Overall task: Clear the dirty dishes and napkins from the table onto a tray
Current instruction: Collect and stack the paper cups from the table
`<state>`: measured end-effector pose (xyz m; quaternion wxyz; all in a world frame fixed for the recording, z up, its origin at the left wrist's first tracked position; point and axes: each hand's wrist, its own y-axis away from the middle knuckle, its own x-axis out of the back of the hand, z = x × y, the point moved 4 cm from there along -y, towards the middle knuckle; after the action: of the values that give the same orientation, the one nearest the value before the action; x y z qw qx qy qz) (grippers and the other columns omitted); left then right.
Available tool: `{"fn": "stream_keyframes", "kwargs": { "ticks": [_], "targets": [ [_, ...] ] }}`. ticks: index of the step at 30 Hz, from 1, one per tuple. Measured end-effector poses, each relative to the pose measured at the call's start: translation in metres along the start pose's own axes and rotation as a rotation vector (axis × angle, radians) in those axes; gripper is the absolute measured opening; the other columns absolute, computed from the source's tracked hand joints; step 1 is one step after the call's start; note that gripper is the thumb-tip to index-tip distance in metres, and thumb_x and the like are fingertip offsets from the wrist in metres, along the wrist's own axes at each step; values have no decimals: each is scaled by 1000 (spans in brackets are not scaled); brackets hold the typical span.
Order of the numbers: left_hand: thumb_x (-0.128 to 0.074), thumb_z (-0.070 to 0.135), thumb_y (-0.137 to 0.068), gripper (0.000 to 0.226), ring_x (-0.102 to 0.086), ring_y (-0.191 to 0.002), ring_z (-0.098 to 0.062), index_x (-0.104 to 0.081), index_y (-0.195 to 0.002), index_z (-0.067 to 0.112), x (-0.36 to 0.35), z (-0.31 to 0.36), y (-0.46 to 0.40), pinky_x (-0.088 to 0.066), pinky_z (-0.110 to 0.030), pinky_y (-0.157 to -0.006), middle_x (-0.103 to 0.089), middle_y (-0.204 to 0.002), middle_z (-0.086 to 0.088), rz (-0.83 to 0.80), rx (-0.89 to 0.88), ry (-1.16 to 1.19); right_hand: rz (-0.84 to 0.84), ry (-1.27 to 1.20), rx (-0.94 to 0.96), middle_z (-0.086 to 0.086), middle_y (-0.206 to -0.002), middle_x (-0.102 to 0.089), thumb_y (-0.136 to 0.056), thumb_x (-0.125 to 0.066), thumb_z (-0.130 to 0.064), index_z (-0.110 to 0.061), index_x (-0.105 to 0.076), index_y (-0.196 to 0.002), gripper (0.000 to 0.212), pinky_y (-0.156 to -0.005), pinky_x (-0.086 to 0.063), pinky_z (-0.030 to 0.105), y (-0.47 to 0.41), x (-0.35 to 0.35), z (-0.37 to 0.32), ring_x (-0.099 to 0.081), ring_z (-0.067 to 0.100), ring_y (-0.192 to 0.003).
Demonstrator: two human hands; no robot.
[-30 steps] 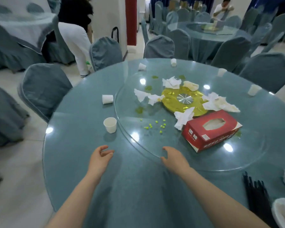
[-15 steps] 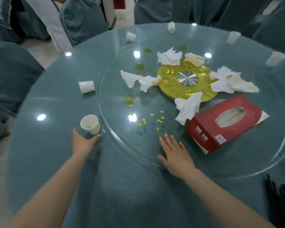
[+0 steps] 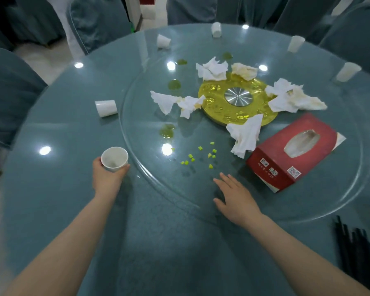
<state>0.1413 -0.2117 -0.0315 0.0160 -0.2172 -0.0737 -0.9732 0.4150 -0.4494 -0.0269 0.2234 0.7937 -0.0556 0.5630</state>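
My left hand (image 3: pixel 107 178) grips an upright white paper cup (image 3: pixel 114 159) near the left edge of the glass turntable (image 3: pixel 308 212). My right hand (image 3: pixel 235 196) lies flat and open on the turntable's near rim, holding nothing. Another white cup (image 3: pixel 105 108) lies tipped on its side on the table (image 3: pixel 51 189), and several more cups (image 3: pixel 216 29) stand around the far edge. Crumpled napkins (image 3: pixel 245 135) are scattered on the turntable around its gold hub (image 3: pixel 237 99). No tray is in view.
A red tissue box (image 3: pixel 295 152) sits on the turntable right of my right hand. Small green food bits (image 3: pixel 199 157) and green smears (image 3: pixel 167 131) dot the glass. Black chopsticks (image 3: pixel 355 251) lie at the right edge. Covered chairs (image 3: pixel 9 86) ring the table.
My left hand has reached forward and closed round the upright cup. My right hand has slid onto the turntable rim with fingers spread. The view has moved closer over the table.
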Motion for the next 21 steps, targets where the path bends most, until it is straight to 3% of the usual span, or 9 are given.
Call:
{"fn": "stream_keyframes", "kwargs": {
  "ticks": [5,8,15,21],
  "targets": [
    [-82,17,-70,62,-59,-102,-22,-47,-121,15,33,17,52,-48,-34,-87,-60,-114,-4,-86,-66,72,79,-158,7,-3,-153,-32,-94,-52,-34,-28,-43,-141,48,-115,-16,27,26,18,-25,-23,17,-142],
    [-82,16,-72,60,-59,-102,-17,-49,-122,16,63,30,88,-46,-28,-85,-61,-115,0,-130,-102,116,128,-241,24,-3,-147,-42,-92,-57,-29,-25,-51,-135,43,-113,-23,26,50,30,-47,-34,14,-137],
    [-81,12,-72,51,-60,-93,5,-52,-110,32,156,22,169,-43,-8,-66,-62,-103,19,-192,-131,175,217,-373,133,-2,-132,-58,-88,-63,-16,-18,-60,-126,38,-100,-29,16,116,52,-98,-50,15,-125],
    [-79,4,-72,47,-63,-86,7,-58,-102,33,238,2,247,-46,-10,-70,-67,-96,17,-140,-136,143,149,-576,233,-10,-116,-64,-84,-67,-13,-23,-60,-122,41,-85,-37,9,166,53,-143,-57,7,-113]
  ]
}}
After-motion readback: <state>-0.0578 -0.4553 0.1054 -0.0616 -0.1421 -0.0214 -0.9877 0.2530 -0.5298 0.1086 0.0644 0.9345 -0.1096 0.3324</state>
